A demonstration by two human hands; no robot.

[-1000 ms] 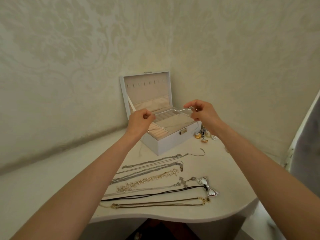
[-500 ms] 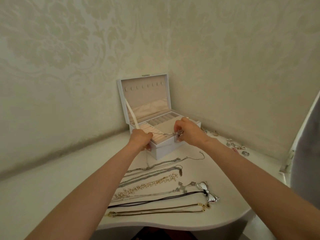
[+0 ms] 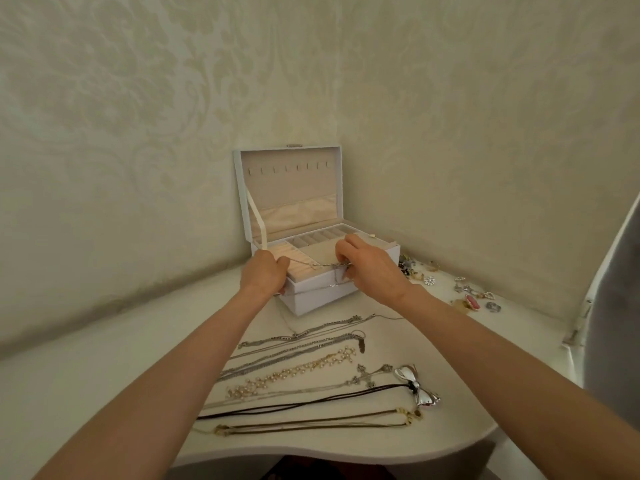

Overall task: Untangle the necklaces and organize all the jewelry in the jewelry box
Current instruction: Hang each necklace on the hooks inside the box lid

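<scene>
A white jewelry box (image 3: 322,296) stands open in the corner, its lid upright with a row of hooks inside. My left hand (image 3: 265,273) and my right hand (image 3: 369,265) are over the box's front edge, each pinching one end of a thin silver chain (image 3: 311,264) stretched between them above the ring rolls. Part of the chain dangles below my right fingers against the box front. Several untangled necklaces (image 3: 311,368) lie in rows on the table in front of the box, among them a pearl one (image 3: 294,370) and a black cord with a silver bow pendant (image 3: 417,386).
Small loose jewelry pieces (image 3: 467,294), brooches and earrings, are scattered on the white table (image 3: 104,375) to the right of the box, along the wall. The table's curved front edge runs just below the necklaces. A grey surface stands at the far right.
Both hands have come down from chest height with the thin chain and now hold it low over the box's front compartments. The view has tilted down slightly.
</scene>
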